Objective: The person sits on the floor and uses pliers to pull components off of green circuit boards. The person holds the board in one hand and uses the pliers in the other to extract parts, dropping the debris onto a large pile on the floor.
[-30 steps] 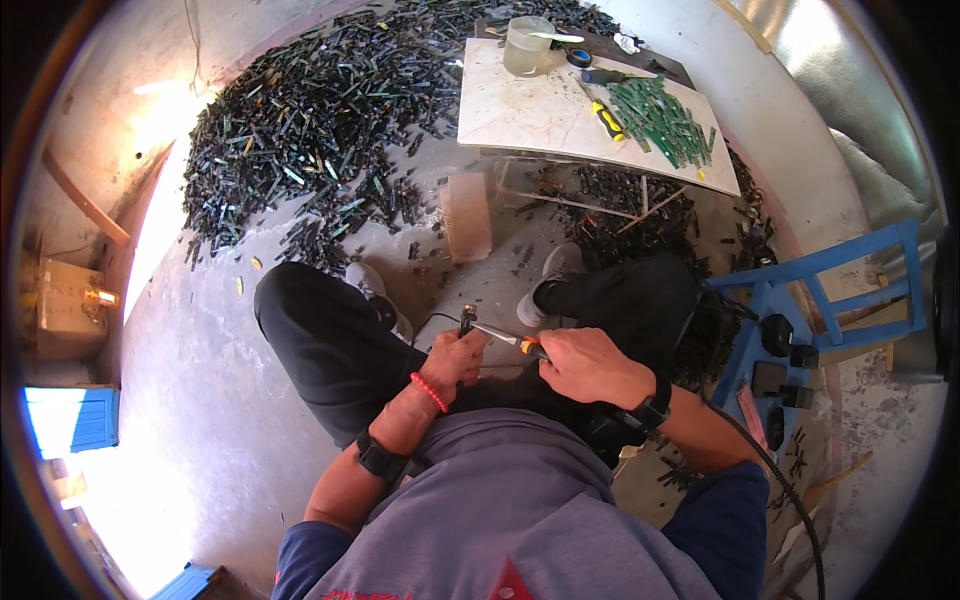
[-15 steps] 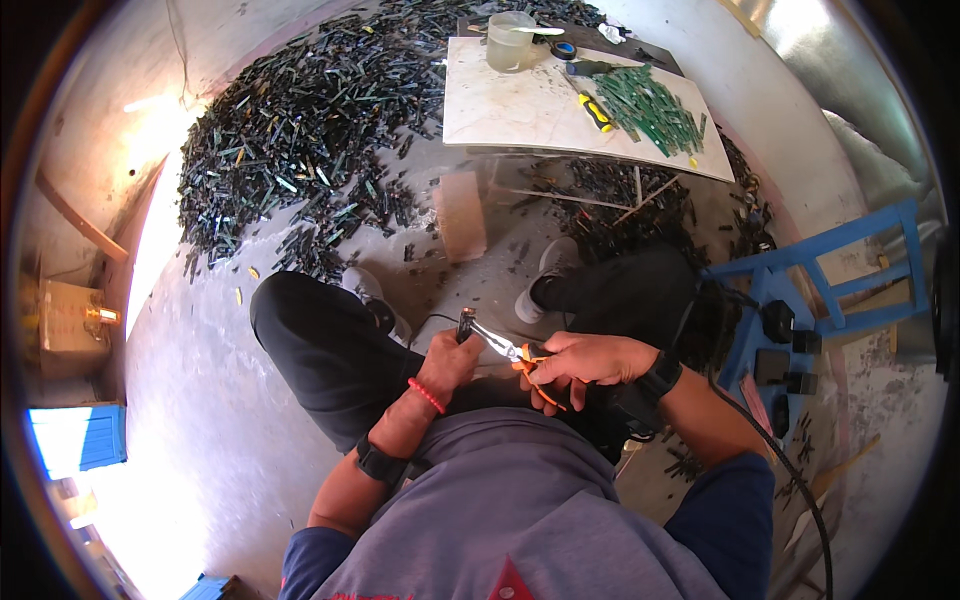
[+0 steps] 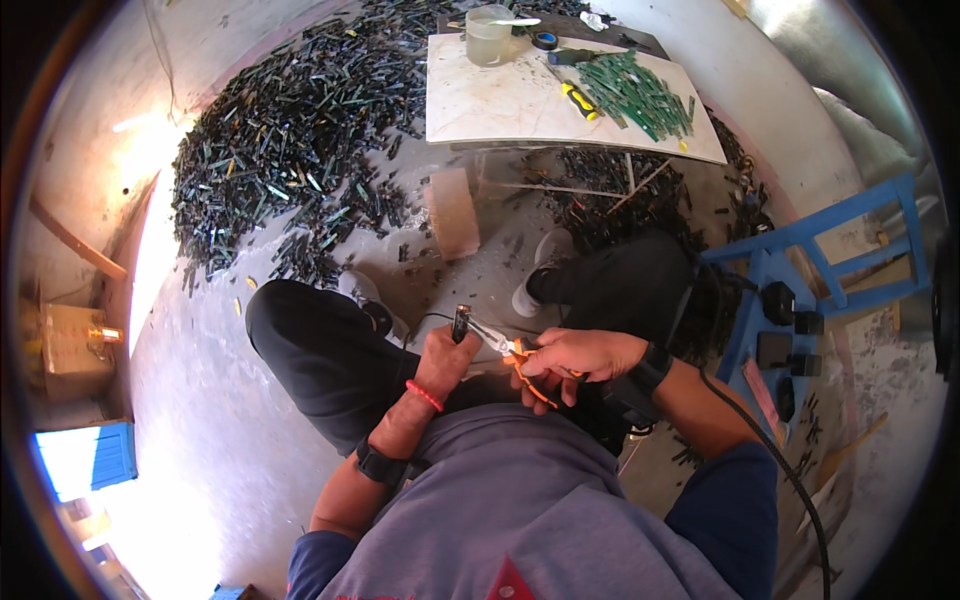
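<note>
I sit with knees apart on a concrete floor. My left hand [image 3: 447,358] is closed around a small dark part [image 3: 461,322] held upright in front of my lap. My right hand [image 3: 578,357] grips orange-handled pliers [image 3: 512,352] whose jaws reach left to the dark part. A red band sits on my left wrist and a black strap on each wrist.
A white board [image 3: 500,100] ahead carries a pile of green strips [image 3: 636,92], a yellow-handled tool [image 3: 580,100] and a clear plastic cup [image 3: 489,35]. A big heap of dark scrap pieces [image 3: 290,130] covers the floor at the left. A blue wooden frame [image 3: 800,270] stands right, a brick [image 3: 453,212] ahead.
The pliers in my right hand have closed in on the dark part in my left hand. Both hands stay in front of my lap.
</note>
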A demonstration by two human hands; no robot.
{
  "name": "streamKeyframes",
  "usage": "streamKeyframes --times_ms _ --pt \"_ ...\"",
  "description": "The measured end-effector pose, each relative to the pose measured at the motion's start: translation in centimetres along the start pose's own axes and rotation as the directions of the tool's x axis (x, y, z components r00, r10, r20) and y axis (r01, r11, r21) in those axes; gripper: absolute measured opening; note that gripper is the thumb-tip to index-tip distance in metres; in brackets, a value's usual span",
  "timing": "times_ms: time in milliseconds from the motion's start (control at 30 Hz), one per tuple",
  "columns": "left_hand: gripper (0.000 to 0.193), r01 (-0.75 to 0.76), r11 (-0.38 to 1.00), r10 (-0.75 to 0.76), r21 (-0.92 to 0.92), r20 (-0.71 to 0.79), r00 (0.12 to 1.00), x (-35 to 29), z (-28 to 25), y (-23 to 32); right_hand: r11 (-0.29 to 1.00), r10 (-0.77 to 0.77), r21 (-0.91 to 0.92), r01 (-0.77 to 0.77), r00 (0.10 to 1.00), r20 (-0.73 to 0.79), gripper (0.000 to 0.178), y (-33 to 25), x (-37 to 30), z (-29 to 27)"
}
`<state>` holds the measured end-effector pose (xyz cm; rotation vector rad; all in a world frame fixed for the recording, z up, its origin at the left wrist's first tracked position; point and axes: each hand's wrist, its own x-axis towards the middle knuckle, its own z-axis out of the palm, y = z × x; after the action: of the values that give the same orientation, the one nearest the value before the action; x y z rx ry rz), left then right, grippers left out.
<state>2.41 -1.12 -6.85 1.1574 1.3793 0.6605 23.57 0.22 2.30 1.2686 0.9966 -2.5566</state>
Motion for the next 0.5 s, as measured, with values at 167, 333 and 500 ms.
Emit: streamKeyframes --times_ms 167,333,500 --pt "0.025 0.099 0.994 -0.097 -0.045 0.029 0.995 -0.2 0.1 0.9 0.999 0.002 -0.036 -0.002 1.000 -0.009 0.032 -0.1 -0.4 -0.1" --pt "0.025 0.103 0.992 -0.100 -0.070 0.050 0.994 -0.1 0.2 0.2 1.000 0.008 -0.011 -0.008 1.000 0.002 0.031 0.0 -0.4 -0.1" --pt "0.026 0.138 0.980 -0.128 -0.141 0.080 0.989 -0.1 0.2 0.2 0.998 -0.021 0.058 0.020 1.000 0.011 0.032 0.9 0.3 -0.1"
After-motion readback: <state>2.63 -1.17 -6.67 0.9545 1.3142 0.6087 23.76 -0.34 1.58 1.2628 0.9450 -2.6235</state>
